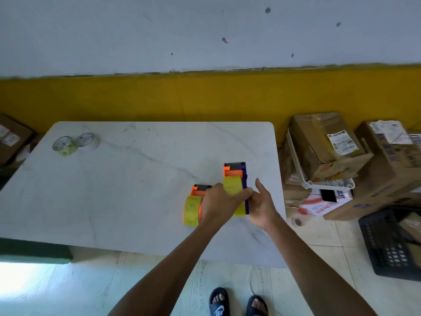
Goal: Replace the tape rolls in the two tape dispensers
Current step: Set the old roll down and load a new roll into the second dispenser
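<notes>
Two orange tape dispensers lie on the white marble-look table. The right dispenser has a purple side and carries a yellowish tape roll. My left hand reaches across and grips that roll from above. My right hand holds the dispenser's purple side, thumb raised. The left dispenser lies beside my left hand with its own yellowish roll in it, untouched. Two nearly used-up rolls, one greenish and one pale, stand at the table's far left corner.
Stacked cardboard boxes and a white rack crowd the floor right of the table. A black plastic crate sits nearer on the right. More boxes lie at the far left. My feet in dark slides stand below the table edge.
</notes>
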